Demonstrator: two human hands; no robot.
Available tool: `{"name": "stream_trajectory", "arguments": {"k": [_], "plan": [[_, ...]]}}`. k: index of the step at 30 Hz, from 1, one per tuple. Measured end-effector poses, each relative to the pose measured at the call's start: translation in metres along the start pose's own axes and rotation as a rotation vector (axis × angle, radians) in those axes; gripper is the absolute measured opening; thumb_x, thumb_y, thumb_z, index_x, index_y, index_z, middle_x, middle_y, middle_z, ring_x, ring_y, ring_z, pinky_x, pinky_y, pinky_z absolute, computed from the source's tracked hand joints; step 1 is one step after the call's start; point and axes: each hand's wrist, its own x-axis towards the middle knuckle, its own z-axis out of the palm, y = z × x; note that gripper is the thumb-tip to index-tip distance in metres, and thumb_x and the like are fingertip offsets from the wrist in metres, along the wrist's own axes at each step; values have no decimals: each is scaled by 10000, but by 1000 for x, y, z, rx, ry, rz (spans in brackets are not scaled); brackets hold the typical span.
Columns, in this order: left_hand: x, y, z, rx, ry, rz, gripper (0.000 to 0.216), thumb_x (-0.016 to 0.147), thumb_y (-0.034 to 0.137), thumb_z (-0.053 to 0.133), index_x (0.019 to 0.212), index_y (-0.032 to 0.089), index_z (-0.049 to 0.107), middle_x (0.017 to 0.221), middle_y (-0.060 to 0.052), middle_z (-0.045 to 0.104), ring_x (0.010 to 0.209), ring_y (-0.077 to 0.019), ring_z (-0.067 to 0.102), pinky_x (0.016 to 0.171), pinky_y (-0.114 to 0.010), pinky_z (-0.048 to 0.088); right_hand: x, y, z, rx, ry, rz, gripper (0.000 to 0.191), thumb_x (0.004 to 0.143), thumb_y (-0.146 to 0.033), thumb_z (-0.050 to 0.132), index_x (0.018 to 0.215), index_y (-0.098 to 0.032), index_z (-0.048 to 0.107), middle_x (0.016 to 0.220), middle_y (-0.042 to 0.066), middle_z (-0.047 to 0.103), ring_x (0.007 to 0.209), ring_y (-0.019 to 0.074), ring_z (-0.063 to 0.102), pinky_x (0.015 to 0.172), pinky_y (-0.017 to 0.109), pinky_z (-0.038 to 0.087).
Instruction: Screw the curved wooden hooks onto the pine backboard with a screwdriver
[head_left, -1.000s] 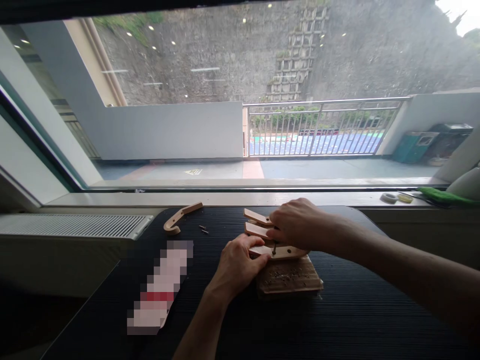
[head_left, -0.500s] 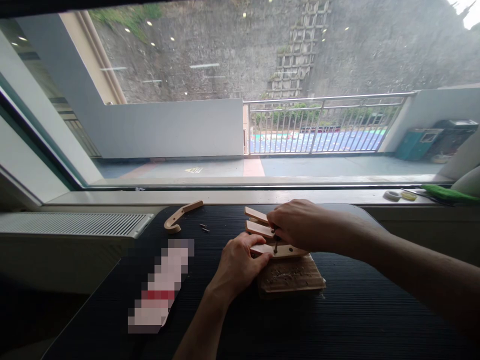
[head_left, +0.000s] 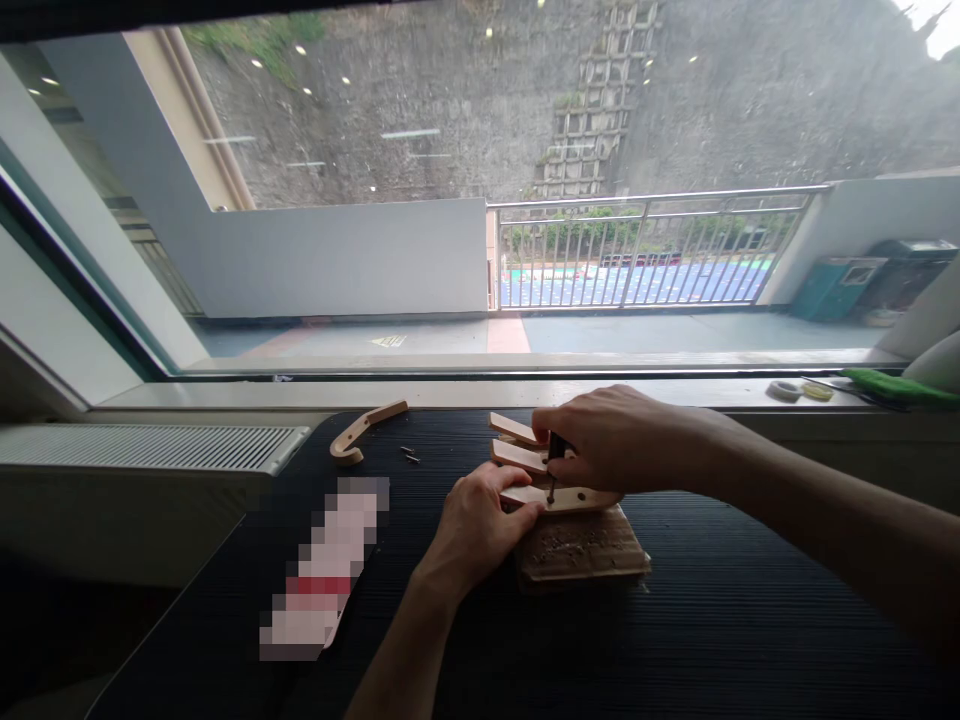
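My right hand [head_left: 611,438] is closed around the dark handle of a screwdriver [head_left: 556,446]. The screwdriver stands nearly upright, its tip at a hole in the nearest wooden hook [head_left: 566,500]. Under that hook lies a brown wooden board [head_left: 586,550] with small crumbs on its front part. My left hand [head_left: 478,515] grips the left end of the same hook between thumb and fingers, pressing it against the board. Two similar light wooden pieces sit behind it, the middle one [head_left: 516,457] and the rear one [head_left: 511,427]. Their right ends are hidden by my right hand.
On the dark table [head_left: 720,610], a loose wooden hook [head_left: 364,428] lies at the back left with a few screws [head_left: 409,455] beside it. A blurred-out pink object [head_left: 330,560] rests at left. Tape rolls [head_left: 784,391] sit on the windowsill [head_left: 450,394].
My right hand has risen slightly and turned about the screwdriver, so more of the handle shows. The left hand and the wooden pieces stay in place.
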Motion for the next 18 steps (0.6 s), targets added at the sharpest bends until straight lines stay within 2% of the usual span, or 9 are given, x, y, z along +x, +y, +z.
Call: {"name": "stream_trajectory", "arguments": {"k": [2,6,11,15,18], "plan": [[0,1,-1,15,1,-4,314,739,396,620,1008,243,672,1027,-34,655,841,-180,632,798,-274,484,-1,0,-1,15,-19,-12,197,817,-325,489,839,-195,635,716,35,648,606,152,545,497,249,256],[1,2,-1,26,2,-9,308,735,383,625,1002,239,675,1027,-36,654,857,-187,627,793,-274,485,4,1,6,-2,10,-14,226,840,-281,459,766,-163,637,697,56,645,595,148,545,491,253,243],[1,2,-1,14,11,3,275,734,366,634,978,249,681,1009,-26,657,854,-181,631,799,-273,487,13,6,20,-27,101,36,302,838,-367,457,747,-151,648,630,67,630,558,160,555,473,260,216],[1,1,0,-7,9,-1,286,735,361,635,991,240,677,1019,-31,656,844,-177,637,785,-268,493,14,9,21,-74,76,106,427,870,-430,397,669,-142,639,587,79,605,526,160,541,472,257,225],[0,1,0,-9,10,-3,291,736,369,632,991,237,676,1022,-31,656,827,-173,639,785,-269,493,7,9,15,-48,53,119,445,857,-488,399,706,-156,653,605,72,613,515,156,519,473,254,232]]}}
